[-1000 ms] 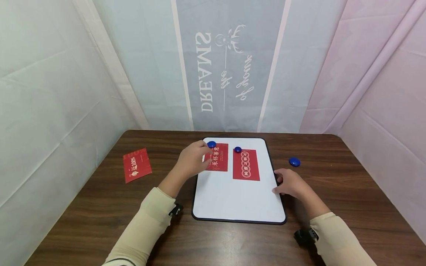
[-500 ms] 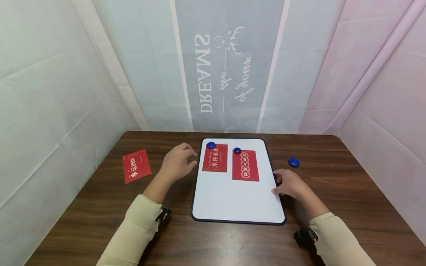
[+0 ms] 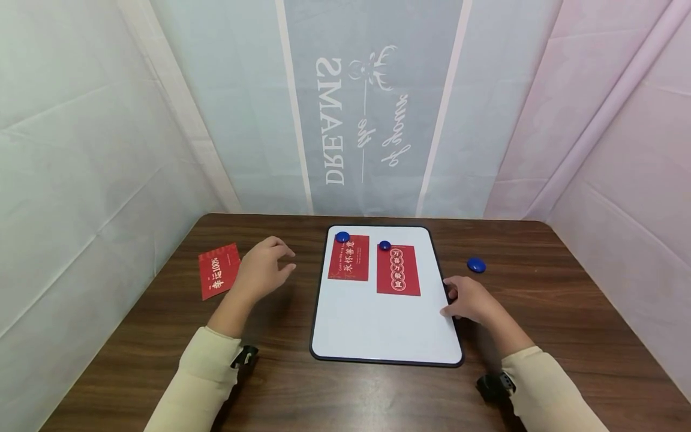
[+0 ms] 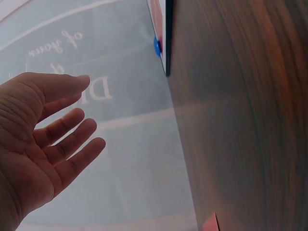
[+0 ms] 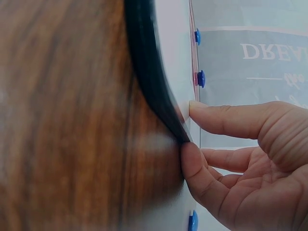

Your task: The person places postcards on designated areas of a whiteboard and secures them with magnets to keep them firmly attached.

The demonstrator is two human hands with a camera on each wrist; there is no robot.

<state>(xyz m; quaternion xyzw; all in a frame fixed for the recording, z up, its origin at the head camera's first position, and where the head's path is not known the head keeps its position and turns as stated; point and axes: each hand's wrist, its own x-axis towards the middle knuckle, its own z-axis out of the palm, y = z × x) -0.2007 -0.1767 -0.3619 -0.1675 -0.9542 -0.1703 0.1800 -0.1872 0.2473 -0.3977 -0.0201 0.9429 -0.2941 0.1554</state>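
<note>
A whiteboard (image 3: 384,327) with a black frame lies flat on the table. Two red cards are on its far half: the left card (image 3: 356,264) has a blue round magnet (image 3: 342,237) at its top, and the right card (image 3: 408,279) has a second blue magnet (image 3: 384,245). My right hand (image 3: 469,299) pinches the board's right edge, thumb on the white face and fingers at the frame, as the right wrist view shows. My left hand (image 3: 263,270) hovers over the table left of the board, holding nothing, its fingers loosely bent. Partly behind it lies a third red card (image 3: 218,273).
To the right of the board a third blue magnet (image 3: 476,265) lies on the brown wooden table (image 3: 545,288). A printed curtain (image 3: 372,120) hangs behind the far edge, with pale cloth walls on both sides.
My left hand has drawn away from the left card on the board and moved left, toward the loose red card. The right hand keeps its place on the board's edge.
</note>
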